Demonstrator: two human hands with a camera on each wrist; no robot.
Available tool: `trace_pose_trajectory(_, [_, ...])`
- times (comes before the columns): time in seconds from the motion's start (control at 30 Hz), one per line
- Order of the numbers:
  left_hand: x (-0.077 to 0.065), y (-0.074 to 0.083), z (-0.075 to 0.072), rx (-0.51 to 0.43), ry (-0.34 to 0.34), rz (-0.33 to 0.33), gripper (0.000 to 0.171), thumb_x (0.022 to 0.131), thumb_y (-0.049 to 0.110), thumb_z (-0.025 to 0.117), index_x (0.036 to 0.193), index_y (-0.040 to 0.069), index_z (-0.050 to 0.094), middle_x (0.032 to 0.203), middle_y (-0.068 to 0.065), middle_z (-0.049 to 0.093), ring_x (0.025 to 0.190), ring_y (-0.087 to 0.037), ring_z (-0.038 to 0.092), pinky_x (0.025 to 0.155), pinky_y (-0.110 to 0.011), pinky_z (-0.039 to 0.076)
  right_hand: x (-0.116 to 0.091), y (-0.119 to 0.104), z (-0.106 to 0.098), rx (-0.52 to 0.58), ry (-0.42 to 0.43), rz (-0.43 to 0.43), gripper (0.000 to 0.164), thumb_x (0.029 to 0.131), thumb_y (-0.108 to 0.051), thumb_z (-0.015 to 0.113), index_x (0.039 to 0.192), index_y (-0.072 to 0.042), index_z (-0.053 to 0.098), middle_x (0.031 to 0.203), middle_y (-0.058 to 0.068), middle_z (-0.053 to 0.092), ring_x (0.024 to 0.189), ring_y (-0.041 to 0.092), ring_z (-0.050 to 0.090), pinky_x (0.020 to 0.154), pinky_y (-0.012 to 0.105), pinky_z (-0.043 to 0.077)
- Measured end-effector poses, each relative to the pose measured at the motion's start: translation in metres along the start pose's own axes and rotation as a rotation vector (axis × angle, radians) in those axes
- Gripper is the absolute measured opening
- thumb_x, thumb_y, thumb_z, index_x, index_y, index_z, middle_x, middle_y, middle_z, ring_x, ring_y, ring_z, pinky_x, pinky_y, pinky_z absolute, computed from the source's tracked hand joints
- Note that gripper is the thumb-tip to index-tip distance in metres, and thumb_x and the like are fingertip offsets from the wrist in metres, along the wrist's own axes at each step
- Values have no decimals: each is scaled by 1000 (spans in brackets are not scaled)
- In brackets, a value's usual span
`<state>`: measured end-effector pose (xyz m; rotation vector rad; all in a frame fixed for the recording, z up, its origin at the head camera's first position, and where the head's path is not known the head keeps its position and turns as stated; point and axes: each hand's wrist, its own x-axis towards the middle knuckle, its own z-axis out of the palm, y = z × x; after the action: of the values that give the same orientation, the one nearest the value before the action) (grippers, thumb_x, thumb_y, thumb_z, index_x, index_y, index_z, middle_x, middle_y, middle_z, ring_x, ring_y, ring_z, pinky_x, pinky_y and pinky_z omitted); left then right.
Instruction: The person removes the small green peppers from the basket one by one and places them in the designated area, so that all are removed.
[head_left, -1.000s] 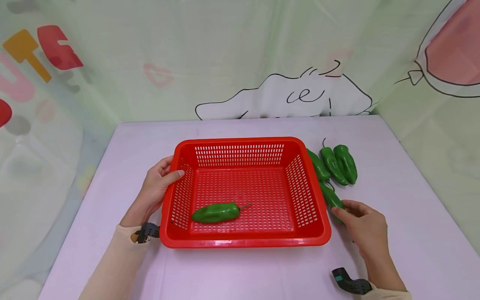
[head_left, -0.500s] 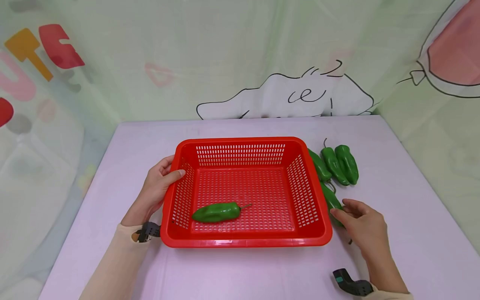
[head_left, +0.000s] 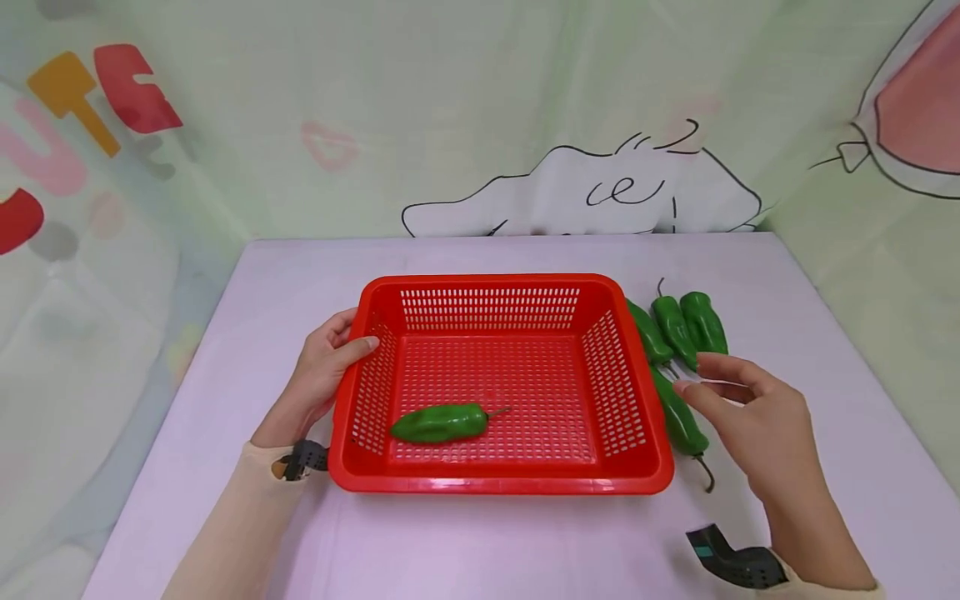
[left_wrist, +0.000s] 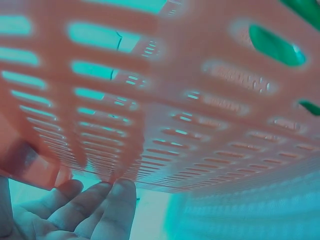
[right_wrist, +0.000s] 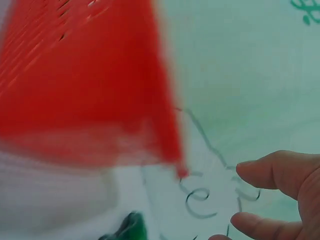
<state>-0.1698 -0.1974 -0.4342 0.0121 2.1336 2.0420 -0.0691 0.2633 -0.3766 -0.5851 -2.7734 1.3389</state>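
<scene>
A red plastic basket [head_left: 501,484] with slotted walls stands mid-table, one green pepper [head_left: 441,423] lying inside it near the front left. My left hand [head_left: 322,367] grips the basket's left rim, thumb over the edge; in the left wrist view its fingers lie against the slotted outer wall. Right of the basket, another green pepper [head_left: 681,421] lies with its stem toward the front. Above and beside that pepper is my right hand [head_left: 765,417], thumb and fingers apart, holding nothing. In the right wrist view the gap between thumb and fingers shows too.
Behind the right hand lie more green peppers: one [head_left: 649,333] against the basket's right side, a second [head_left: 673,327] beside it and a third [head_left: 705,323] farther right. A pale lilac cloth covers the table [head_left: 450,542]. A printed curtain [head_left: 480,100] hangs behind.
My right hand has let go of the front pepper beside the basket and moved back and to the right, its fingers apart. The left hand keeps its grip on the basket.
</scene>
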Motion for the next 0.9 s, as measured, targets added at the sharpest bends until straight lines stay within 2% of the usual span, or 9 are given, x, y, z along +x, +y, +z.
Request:
trace_pose_trajectory(0.17, [0,0,0,-12,3,-4,56,102,13,63,154,8,43,142,-22,58,107,-24,72,83,-43,64,-1,-33,-1,35,-48,-125,54,99,-40,70,145,-13,60,129,5,62,109,12,53,68,20,58])
trace_pose_trajectory(0.33, [1,-1,0,-19,5,-7,56,102,13,64,154,8,43,141,-21,58,108,-26,71,83,-44,64,5,-69,7,83,-179,-243,47,100,-34,69,141,-11,62,132,10,63,107,16,59,75,22,60])
trace_pose_trajectory(0.43, [0,0,0,-19,4,-7,56,102,13,64,154,8,43,141,-21,58,108,-27,71,83,-44,64,10,-88,15,111,-269,-266,44,100,-33,69,138,-10,63,131,11,64,109,22,60,79,24,61])
trace_pose_trajectory(0.6, [0,0,1,-19,6,-7,56,102,13,63,154,8,43,141,-21,58,108,-27,71,83,-44,64,21,-114,32,114,-420,-278,43,99,-31,71,136,-10,64,126,10,68,111,23,62,90,29,56])
trace_pose_trajectory(0.9, [0,0,1,-18,4,-5,56,102,13,64,154,8,43,141,-21,59,111,-32,70,83,-45,64,41,-129,66,146,-570,-299,40,94,-17,75,132,-7,67,124,13,69,110,26,66,97,42,55])
